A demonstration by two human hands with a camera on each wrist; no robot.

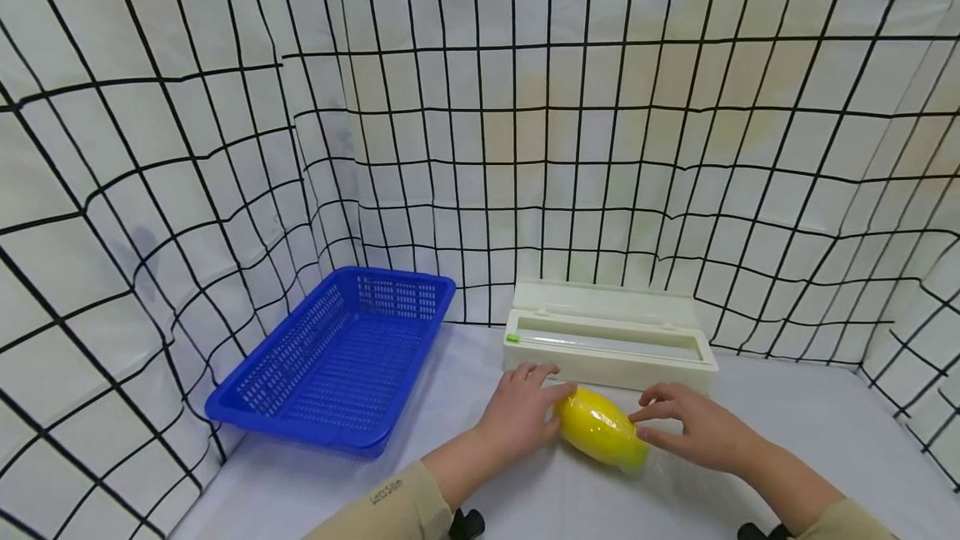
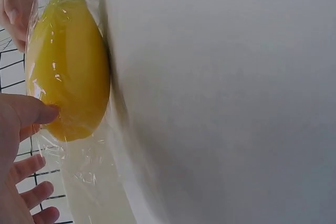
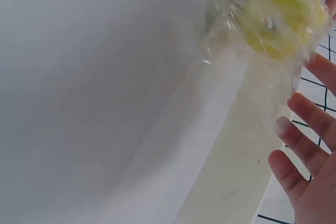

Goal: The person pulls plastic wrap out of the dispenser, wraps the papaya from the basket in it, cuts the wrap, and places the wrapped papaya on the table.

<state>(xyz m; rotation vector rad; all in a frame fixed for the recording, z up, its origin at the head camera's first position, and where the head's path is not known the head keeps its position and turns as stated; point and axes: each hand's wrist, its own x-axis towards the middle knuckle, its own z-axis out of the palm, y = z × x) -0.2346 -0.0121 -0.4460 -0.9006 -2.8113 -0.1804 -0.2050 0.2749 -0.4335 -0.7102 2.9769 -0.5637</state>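
Observation:
An oblong yellow fruit (image 1: 598,430), greenish at one end and wrapped in clear cling film, lies on the white cloth between both hands. My left hand (image 1: 521,407) pinches its far-left end, thumb and index finger at the film; the other fingers spread away. At the greenish end is my right hand (image 1: 701,426), fingers loosely extended, with fingertips right at the loose film (image 3: 281,85). Behind the fruit stands a cream cling film dispenser (image 1: 611,369), its lid raised and a roll (image 1: 607,343) inside.
A blue plastic basket (image 1: 401,390) sits at the left on the cloth. Black wire grid panels (image 1: 547,161) backed with white sheeting surround the work area at the back and both sides.

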